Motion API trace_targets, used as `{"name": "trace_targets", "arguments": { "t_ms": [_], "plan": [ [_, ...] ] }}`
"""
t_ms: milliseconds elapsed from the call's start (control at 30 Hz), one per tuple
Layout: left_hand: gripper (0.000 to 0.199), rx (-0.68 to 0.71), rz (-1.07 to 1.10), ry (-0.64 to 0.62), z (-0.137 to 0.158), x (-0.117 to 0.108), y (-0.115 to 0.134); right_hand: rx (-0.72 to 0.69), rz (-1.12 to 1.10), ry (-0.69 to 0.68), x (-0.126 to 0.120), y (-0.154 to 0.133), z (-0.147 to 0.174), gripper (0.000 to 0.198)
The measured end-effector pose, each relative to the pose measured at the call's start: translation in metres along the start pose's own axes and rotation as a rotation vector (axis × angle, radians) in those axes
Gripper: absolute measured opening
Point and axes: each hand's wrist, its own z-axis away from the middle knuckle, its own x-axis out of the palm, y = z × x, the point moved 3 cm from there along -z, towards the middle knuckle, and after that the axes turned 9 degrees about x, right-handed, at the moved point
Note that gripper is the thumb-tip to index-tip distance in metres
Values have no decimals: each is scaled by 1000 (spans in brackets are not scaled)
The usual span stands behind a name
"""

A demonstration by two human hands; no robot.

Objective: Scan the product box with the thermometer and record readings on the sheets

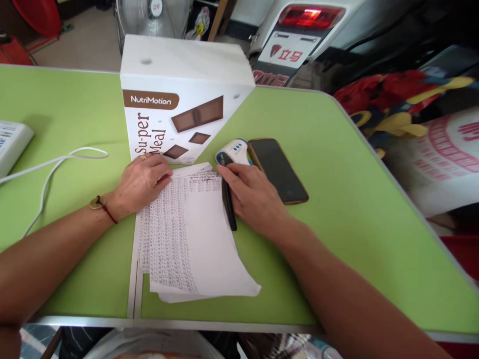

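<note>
A stack of loose sheets of paper (209,234) with dense handwriting on its left part lies in front of me, edges uneven. At its upper left corner is my left hand (140,182), fingers curled and closed on the sheets' edge. My right hand (256,197) is at the upper right edge, its thumb and fingers closed around a black pen (228,209) that lies along the paper's side. Just beyond that hand are a white and blue handheld device (236,148), partly covered, and a dark smartphone (279,169) in a yellowish case.
Behind the paper stands a white NutriMotion box (187,65). A white cable (56,159) runs to a white device (13,147) at the left of the green table (355,239). Beyond the table are a fan (155,20) and a white vehicle with a red tail light (310,16).
</note>
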Motion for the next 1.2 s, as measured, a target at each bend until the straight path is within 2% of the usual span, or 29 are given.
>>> {"name": "trace_targets", "arguments": {
  "t_ms": [367, 500, 600, 667, 733, 833, 900, 967, 1033, 1100, 1200],
  "plan": [
    [13, -6, 16, -10, 0, -1, 0, 49, -82, 61, -1, 0, -1, 52],
    [12, 4, 13, 5, 1, -1, 0, 57, -137, 242, -22, -5, -6, 58],
    [12, 4, 7, -4, 1, 1, -2, 32, -202, 358, -36, -14, -8, 55],
    [12, 13, 3, 1, 1, 2, -2, 1, -238, 318, -35, -20, -9, 51],
    [12, 42, 8, 28, 1, -1, 0, -45, -227, 221, -26, -23, -9, 49],
    [10, 97, -3, 174, -1, -14, 9, -20, -68, 91, -7, -19, -6, 46],
    [9, 90, -85, 355, -2, -27, 15, 35, 54, 41, 1, -14, -3, 45],
    [22, 21, -191, 564, 1, -38, 17, 72, 114, -4, 3, -12, -2, 47],
    [38, -84, -215, 708, 4, -43, 12, 92, 123, -27, 1, -12, -1, 49],
    [56, -172, -106, 760, 5, -41, 2, 90, 89, -11, -5, -15, -3, 47],
    [76, -214, 213, 652, 2, -29, -18, 66, -38, 54, -15, -21, -6, 43]
  ]
}}
